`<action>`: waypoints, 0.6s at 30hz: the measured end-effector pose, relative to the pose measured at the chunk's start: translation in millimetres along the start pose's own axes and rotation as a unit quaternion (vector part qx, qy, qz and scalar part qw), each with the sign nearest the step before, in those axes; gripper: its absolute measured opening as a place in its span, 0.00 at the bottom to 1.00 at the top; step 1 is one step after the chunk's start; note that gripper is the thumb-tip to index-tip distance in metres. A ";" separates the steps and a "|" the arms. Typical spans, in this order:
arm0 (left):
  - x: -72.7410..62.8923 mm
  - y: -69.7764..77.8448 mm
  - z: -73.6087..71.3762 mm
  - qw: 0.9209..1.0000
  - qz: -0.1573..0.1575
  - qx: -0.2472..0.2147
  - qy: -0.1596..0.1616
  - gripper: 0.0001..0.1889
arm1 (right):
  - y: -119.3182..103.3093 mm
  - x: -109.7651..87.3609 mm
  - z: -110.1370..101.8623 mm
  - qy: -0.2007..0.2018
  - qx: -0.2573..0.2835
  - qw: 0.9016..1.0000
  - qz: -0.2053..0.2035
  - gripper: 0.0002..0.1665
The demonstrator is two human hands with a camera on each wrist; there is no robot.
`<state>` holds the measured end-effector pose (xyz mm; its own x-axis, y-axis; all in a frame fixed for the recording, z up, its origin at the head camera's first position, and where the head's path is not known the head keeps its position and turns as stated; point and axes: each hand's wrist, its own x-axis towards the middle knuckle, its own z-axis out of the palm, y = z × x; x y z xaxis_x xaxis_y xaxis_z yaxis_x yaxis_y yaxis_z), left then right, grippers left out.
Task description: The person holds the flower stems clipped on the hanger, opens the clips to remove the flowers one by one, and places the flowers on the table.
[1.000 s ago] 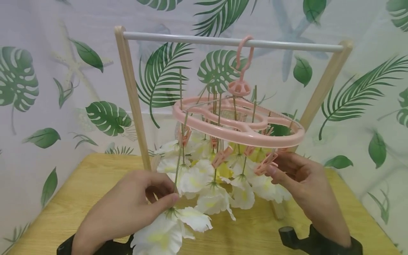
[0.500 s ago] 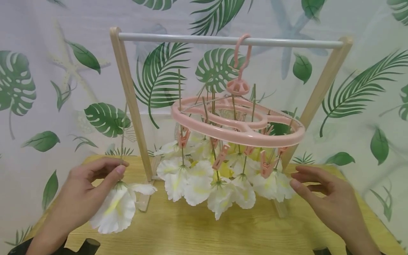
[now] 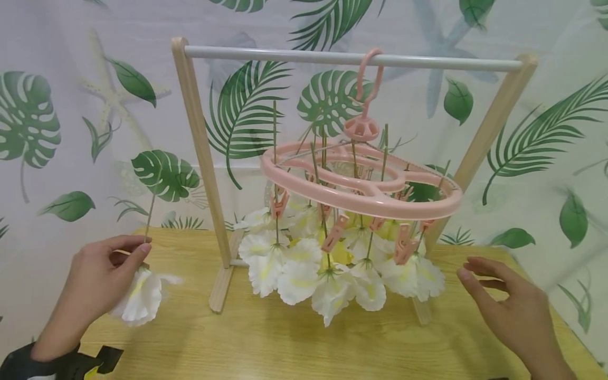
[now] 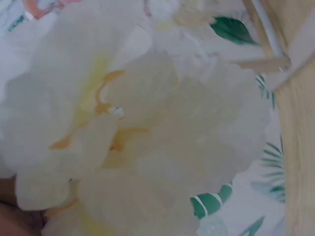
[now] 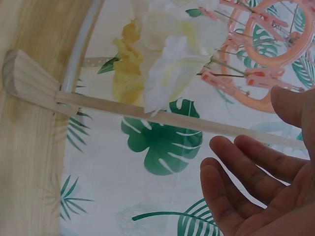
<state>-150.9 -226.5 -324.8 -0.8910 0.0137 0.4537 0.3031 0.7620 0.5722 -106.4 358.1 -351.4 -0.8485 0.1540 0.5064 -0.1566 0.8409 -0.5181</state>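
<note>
My left hand [image 3: 106,269] pinches the thin stem of a white artificial flower [image 3: 141,299], its bloom hanging down beneath the fingers left of the rack. That bloom, white with yellow-orange at its centre, fills much of the left wrist view [image 4: 147,123]. My right hand [image 3: 513,301] is off to the right of the rack with relaxed fingers and nothing in them. Between the hands hangs a pink round clip hanger [image 3: 332,198]. Several white and yellow flowers [image 3: 299,272] hang upside down from its pink clips, stems poking up through the ring. One front clothespin [image 3: 405,244] dangles near the right side.
A wooden rack with a white rail [image 3: 285,54] carries the hanger by its hook. Its left foot [image 3: 221,290] stands on the wood-grain table [image 3: 266,348]. Behind is a leaf-patterned cloth [image 3: 95,31].
My left hand has drawn the flower away from the hanger, to the left. My right hand has let go of a front clothespin and moved off to the right.
</note>
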 end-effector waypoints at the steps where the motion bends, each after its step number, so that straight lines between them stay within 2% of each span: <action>1: 1.9 -3.9 0.2 1.000 -0.003 0.012 -0.001 0.13 | 2.3 0.4 0.2 -0.001 -0.001 1.000 0.001 0.21; 6: 7.9 -21.7 3.2 0.998 -0.008 0.054 -0.028 0.15 | 12.2 1.7 1.3 -0.020 -0.010 1.000 0.012 0.22; 10: 13.0 -36.7 3.8 0.993 -0.016 0.086 -0.076 0.16 | 18.3 1.2 2.1 -0.046 -0.024 0.998 0.026 0.25; 12: 16.3 -43.6 2.5 0.989 -0.026 0.102 -0.107 0.16 | 21.2 0.6 2.0 -0.058 -0.029 0.997 0.030 0.26; 15: 21.5 -52.1 -1.2 0.978 -0.059 0.130 -0.153 0.16 | 24.6 0.7 2.5 -0.068 -0.036 0.997 0.029 0.28; 18: 25.2 -59.0 -4.6 0.967 -0.091 0.160 -0.178 0.16 | 26.9 1.3 3.5 -0.071 -0.040 0.996 0.026 0.29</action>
<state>-189.6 -274.0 -343.9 -0.9968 0.0394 0.0697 0.0617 0.9332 0.3540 -113.5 379.1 -367.0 -0.9184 0.1289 0.3741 -0.0736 0.8734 -0.4815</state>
